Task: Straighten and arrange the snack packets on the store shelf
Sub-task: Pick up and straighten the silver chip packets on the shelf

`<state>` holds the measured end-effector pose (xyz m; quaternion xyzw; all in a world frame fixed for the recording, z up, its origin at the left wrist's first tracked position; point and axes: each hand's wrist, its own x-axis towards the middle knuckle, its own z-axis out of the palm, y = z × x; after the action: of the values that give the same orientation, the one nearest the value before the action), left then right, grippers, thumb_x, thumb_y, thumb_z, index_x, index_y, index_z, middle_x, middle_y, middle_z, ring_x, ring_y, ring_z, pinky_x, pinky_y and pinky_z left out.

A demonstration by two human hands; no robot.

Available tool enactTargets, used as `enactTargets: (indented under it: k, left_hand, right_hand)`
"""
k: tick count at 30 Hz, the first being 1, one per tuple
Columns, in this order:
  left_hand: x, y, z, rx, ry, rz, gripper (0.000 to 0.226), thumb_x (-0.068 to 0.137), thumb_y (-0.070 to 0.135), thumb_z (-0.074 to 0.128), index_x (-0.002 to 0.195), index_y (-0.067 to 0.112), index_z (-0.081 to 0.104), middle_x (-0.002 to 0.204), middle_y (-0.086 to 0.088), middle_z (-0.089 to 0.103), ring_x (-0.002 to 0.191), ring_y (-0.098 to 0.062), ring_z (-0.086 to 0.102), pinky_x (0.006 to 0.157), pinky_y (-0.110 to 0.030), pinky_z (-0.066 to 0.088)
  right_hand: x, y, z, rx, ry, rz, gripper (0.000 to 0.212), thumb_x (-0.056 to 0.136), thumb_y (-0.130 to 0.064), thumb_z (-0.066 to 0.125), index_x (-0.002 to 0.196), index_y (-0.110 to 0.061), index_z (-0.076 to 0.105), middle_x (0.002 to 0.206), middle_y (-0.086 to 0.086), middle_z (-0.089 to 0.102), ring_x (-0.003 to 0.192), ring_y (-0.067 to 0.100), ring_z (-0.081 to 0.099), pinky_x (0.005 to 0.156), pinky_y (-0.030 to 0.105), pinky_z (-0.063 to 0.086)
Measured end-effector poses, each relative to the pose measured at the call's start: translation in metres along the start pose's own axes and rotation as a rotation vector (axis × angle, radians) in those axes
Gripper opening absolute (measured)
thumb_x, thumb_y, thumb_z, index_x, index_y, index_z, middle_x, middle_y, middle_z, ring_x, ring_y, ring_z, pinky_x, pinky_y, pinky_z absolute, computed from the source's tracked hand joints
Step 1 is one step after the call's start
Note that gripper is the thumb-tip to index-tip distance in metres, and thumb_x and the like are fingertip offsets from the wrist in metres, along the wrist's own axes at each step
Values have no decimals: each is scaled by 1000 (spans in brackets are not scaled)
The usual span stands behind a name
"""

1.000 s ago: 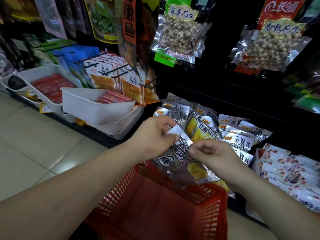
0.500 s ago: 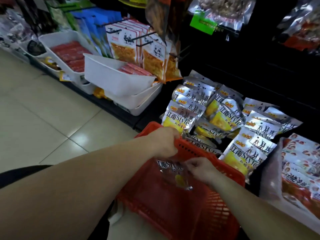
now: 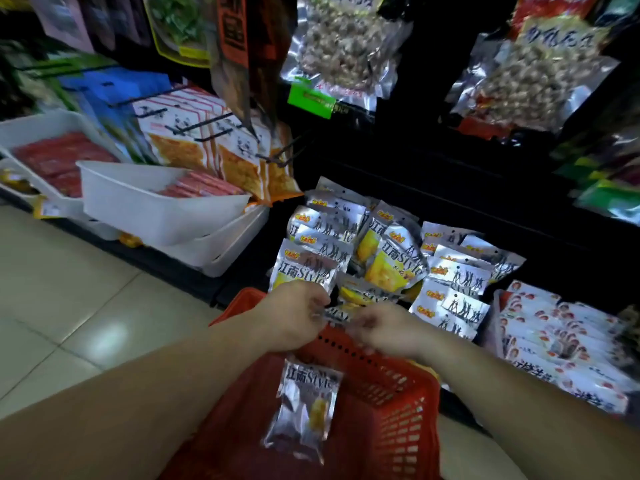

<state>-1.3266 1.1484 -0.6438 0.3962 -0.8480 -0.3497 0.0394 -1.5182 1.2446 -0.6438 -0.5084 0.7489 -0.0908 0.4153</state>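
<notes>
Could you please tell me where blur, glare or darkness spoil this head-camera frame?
Head view: motion blur smears both the left hand and the right hand, so their grip is unclear; glare whitens a floor tile and the silver packets; the shelf backing at upper right is nearly black.

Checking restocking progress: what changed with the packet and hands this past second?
The silver packet, held up between both hands a second ago, is now low inside the red basket. The left hand and right hand meet at its far rim; grip blurred. Shelf packets unchanged.
</notes>
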Motion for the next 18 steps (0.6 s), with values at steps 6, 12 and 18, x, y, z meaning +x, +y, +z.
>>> enactTargets:
  k: [6, 12, 18]
  left_hand:
    - [44, 5, -14, -81, 63, -24, 23, 97, 17, 64, 119, 20, 68, 115, 24, 57, 83, -1, 60, 67, -6, 44]
    - [108, 18, 17, -140, 93, 5, 32, 99, 21, 62, 131, 27, 63, 135, 4, 60, 113, -17, 64, 91, -30, 56]
    - [137, 3, 47, -281, 155, 42, 26, 97, 19, 64, 120, 32, 67, 126, 11, 63, 106, -10, 68, 88, -33, 59]
  right_hand:
    - [34, 24, -51, -70, 568, 28, 16, 97, -28, 60, 81, -29, 64, 62, -5, 63, 59, 21, 62, 55, 34, 49]
    - [96, 70, -80, -143, 630, 156, 33, 99, -34, 61, 131, -30, 61, 130, 0, 60, 94, 26, 69, 81, 38, 57]
    - [157, 108, -97, -106, 586, 278, 68, 100, -41, 62, 158, -22, 33, 159, 4, 40, 133, 31, 54, 103, 42, 51]
